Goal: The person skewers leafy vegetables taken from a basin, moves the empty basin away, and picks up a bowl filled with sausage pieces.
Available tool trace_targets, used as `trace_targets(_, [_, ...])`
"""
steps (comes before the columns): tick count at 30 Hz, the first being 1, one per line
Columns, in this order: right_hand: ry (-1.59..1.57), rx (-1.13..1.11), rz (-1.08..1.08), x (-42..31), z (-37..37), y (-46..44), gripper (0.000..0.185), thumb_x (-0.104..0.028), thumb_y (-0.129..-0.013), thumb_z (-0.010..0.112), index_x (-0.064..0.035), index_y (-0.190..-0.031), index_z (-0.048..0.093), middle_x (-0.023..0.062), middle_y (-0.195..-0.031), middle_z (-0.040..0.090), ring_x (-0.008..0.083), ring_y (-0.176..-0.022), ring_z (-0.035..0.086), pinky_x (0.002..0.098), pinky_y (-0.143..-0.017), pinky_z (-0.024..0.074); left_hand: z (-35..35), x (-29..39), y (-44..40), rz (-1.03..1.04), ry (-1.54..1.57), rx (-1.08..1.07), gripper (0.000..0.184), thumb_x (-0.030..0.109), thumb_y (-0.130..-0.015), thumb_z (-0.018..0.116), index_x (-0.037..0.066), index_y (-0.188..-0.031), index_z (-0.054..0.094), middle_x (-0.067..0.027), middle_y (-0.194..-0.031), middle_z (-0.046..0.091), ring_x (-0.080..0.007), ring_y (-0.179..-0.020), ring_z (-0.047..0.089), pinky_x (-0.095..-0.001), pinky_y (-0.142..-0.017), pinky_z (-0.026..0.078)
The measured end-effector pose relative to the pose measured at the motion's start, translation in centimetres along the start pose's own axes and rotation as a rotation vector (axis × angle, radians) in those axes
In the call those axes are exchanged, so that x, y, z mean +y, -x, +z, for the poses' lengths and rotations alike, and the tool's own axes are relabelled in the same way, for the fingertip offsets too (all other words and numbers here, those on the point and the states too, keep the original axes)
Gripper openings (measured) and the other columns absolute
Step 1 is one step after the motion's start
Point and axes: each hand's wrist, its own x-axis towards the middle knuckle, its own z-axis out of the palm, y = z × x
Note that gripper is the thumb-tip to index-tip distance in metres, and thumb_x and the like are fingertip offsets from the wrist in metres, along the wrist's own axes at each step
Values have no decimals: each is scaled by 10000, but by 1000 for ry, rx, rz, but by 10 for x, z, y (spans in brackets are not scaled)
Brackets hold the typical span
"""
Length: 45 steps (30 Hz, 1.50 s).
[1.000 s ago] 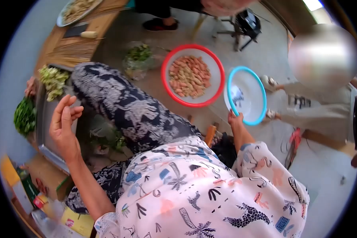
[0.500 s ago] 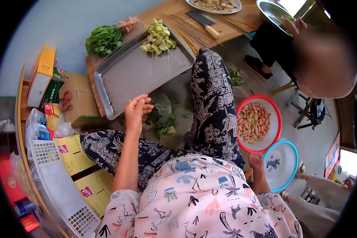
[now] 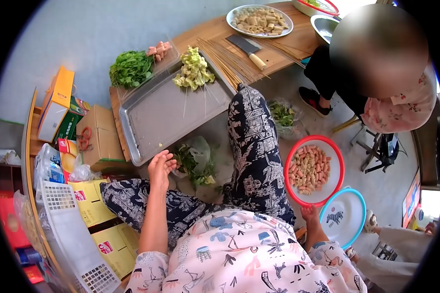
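My left hand [image 3: 160,169] is just below the near edge of a metal tray [image 3: 173,112], its fingers loosely curled and apart with nothing held. On the tray lie skewered pale-green vegetables [image 3: 194,69]. My right hand [image 3: 310,213] reaches to the near rim of a red-rimmed basin [image 3: 341,172] of sausage pieces [image 3: 305,168], beside a blue-rimmed basin [image 3: 335,219]. Its fingertips meet the rim area; whether they grip anything is unclear. A bag of greens [image 3: 200,156] lies on the floor between my knees.
On the wooden table [image 3: 186,40] are a cleaver [image 3: 244,45], skewers [image 3: 220,58], leafy greens [image 3: 131,69] and a plate of food [image 3: 254,32]. A person [image 3: 401,112] sits at the right; another's legs [image 3: 401,249] are lower right. Boxes [image 3: 100,136] stand left.
The view has swung left, bringing the tray and table to the middle. My right hand held the blue-rimmed basin's rim earlier and is now at the red-rimmed basin's near edge.
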Motion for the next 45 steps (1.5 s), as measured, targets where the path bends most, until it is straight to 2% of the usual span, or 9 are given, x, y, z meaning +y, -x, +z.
trace_targets(3, [-29, 90, -30, 3, 4, -3, 337, -308, -829, 624, -100, -1075, 527, 51, -1161, 541, 291, -1095, 506, 481, -946, 403, -4, -5, -1, -9, 13, 1, 246, 149, -934, 496, 13, -1134, 539, -90, -942, 637, -171, -763, 631, -295, -683, 525])
trace_targets(7, [23, -53, -63, 13, 23, 12, 236, -303, -817, 638, -116, -951, 590, 42, -954, 636, 251, -908, 607, 419, -812, 501, -21, -16, -6, -29, 68, -21, 293, 172, -894, 563, 10, -1138, 547, -104, -978, 636, -193, -782, 632, -310, -704, 531])
trace_targets(8, [24, -249, -48, 18, 35, 29, 195, -276, -819, 638, -114, -915, 589, 57, -889, 648, 250, -835, 622, 404, -750, 520, -26, -19, -6, -35, 67, -30, 310, 176, -893, 569, 11, -1155, 541, -104, -995, 632, -196, -817, 626, -318, -735, 525])
trace_targets(10, [-67, -270, -26, 22, 50, 34, 158, -182, -799, 661, -112, -814, 520, 42, -747, 588, 224, -709, 583, 359, -639, 502, -38, -24, -11, -54, 59, -41, 342, 183, -896, 570, 14, -1191, 527, -105, -1034, 622, -198, -882, 610, -332, -791, 510])
trace_targets(12, [-80, -186, -31, 22, 56, 31, 169, -117, -828, 578, -87, -982, 515, 70, -877, 606, 229, -752, 599, 364, -684, 514, -49, -28, -16, -75, 68, -40, 358, 185, -908, 552, 18, -1222, 512, -106, -1069, 611, -196, -919, 596, -337, -825, 497])
trace_targets(23, [4, -114, -97, 4, 75, 73, 207, -62, -735, 588, -86, -896, 460, 35, -758, 527, 204, -675, 546, 304, -590, 470, -44, -18, -14, -90, 101, 12, 346, 175, -936, 496, 20, -1245, 502, -81, -1062, 607, -180, -932, 579, -319, -856, 483])
trace_targets(32, [34, -386, -137, -7, 83, 149, 139, 25, -748, 572, -76, -803, 495, 29, -753, 541, 206, -716, 566, 357, -708, 511, -27, -5, -3, -8, 174, -53, 298, 146, -907, 551, 12, -1173, 528, -109, -1000, 631, -203, -847, 623, -335, -764, 521])
trace_targets(35, [107, -440, -218, -13, 108, 187, 117, -17, -748, 590, -81, -806, 512, 29, -719, 535, 190, -668, 548, 339, -657, 492, -21, -2, 2, 37, 184, -44, 276, 152, -909, 542, 16, -1149, 539, -103, -968, 639, -197, -820, 630, -321, -727, 522])
trace_targets(45, [389, -734, -424, -40, 186, 327, 531, -48, -765, 556, 60, -1265, 416, 119, -1066, 581, 226, -957, 590, 368, -876, 481, -18, 1, 15, 55, 340, -19, 242, 144, -917, 526, 16, -1118, 563, -89, -941, 640, -184, -790, 633, -315, -697, 528])
